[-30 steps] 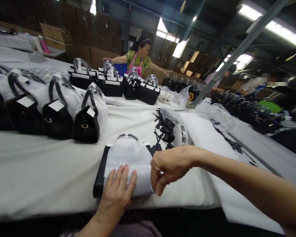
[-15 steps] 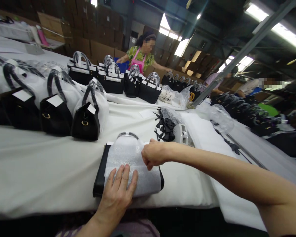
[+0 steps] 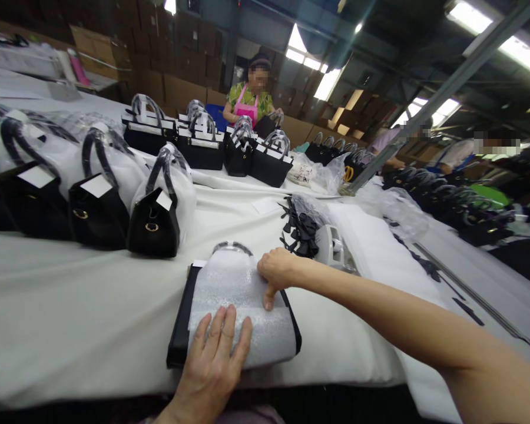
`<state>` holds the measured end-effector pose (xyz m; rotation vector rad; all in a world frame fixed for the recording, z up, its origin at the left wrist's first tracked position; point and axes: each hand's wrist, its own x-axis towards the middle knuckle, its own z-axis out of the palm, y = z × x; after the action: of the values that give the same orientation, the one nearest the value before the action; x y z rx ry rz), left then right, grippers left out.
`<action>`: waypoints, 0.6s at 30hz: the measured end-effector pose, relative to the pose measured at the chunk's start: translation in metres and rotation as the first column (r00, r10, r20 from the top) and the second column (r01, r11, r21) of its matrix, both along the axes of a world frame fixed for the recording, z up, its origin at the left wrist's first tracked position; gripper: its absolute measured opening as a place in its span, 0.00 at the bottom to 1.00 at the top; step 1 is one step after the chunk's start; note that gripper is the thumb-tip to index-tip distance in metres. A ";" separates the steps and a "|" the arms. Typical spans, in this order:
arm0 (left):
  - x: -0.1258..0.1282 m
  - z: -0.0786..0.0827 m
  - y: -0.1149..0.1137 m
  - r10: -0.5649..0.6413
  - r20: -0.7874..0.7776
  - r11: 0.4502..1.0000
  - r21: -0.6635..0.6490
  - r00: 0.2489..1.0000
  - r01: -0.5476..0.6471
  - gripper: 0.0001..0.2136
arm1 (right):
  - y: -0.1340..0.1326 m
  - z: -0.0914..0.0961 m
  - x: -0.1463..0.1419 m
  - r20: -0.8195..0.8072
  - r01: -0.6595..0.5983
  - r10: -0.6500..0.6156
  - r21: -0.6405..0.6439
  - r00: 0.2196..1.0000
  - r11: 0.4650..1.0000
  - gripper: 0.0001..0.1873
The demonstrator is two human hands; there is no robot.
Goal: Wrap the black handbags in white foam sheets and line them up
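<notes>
A black handbag point(image 3: 182, 318) lies flat near the table's front edge, covered by a white foam sheet point(image 3: 236, 294). My left hand point(image 3: 216, 353) rests flat on the foam's near end, fingers spread. My right hand point(image 3: 276, 274) is curled into a loose fist at the foam's right edge, thumb pressing down on the sheet. The bag's wrapped handle point(image 3: 230, 247) sticks out at the far end.
Wrapped black handbags point(image 3: 154, 206) stand in a row at left and more point(image 3: 265, 162) at the back. Black straps point(image 3: 302, 227) and a tape dispenser point(image 3: 333, 247) lie right of my hand. A person in a pink apron point(image 3: 249, 103) works across the white table point(image 3: 70, 306).
My right hand moved from the foam's near right corner up to its right edge and pressed its thumb down. The left hand stayed flat on the foam.
</notes>
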<state>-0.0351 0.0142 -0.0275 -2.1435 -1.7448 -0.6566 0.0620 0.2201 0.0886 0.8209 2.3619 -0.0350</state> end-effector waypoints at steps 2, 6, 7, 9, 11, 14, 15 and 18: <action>0.000 0.000 0.001 0.000 0.000 1.000 0.001 1.000 0.000 0.25 | 0.010 -0.004 0.013 -0.013 0.092 -0.093 -0.066 0.996 0.994 0.32; 0.000 0.001 0.001 0.001 0.003 1.000 -0.008 1.000 -0.001 0.26 | 0.000 0.003 0.036 -0.391 0.269 -0.281 -0.087 0.876 0.959 0.24; 0.001 0.001 0.000 0.004 0.003 1.000 -0.010 1.000 -0.004 0.26 | -0.009 0.006 0.039 -0.488 0.303 -0.304 -0.084 0.818 0.949 0.24; 0.000 0.002 0.000 0.012 0.000 1.000 -0.014 1.000 -0.012 0.26 | -0.031 0.008 0.038 -0.603 0.340 -0.315 -0.076 0.733 0.937 0.27; 0.000 0.002 -0.001 0.010 -0.021 1.000 -0.016 1.000 -0.010 0.26 | -0.054 0.001 0.031 -0.619 0.340 -0.284 -0.028 0.732 0.940 0.29; -0.002 0.002 0.000 -0.016 -0.077 1.000 -0.018 0.997 0.014 0.24 | -0.079 -0.021 0.017 -0.519 0.331 -0.237 0.095 0.821 0.939 0.26; -0.003 0.002 0.000 -0.024 -0.096 1.000 -0.019 0.995 0.022 0.23 | -0.084 -0.030 0.014 -0.481 0.334 -0.236 0.128 0.845 0.934 0.25; -0.008 0.005 0.002 -0.059 -0.146 0.998 -0.005 0.987 0.059 0.22 | -0.088 -0.048 0.011 -0.441 0.341 -0.238 0.171 0.866 0.924 0.24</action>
<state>-0.0432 0.0158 -0.0226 -2.1921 -1.6113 -0.4990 0.0729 0.1318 0.0410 1.4108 2.6428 -0.0481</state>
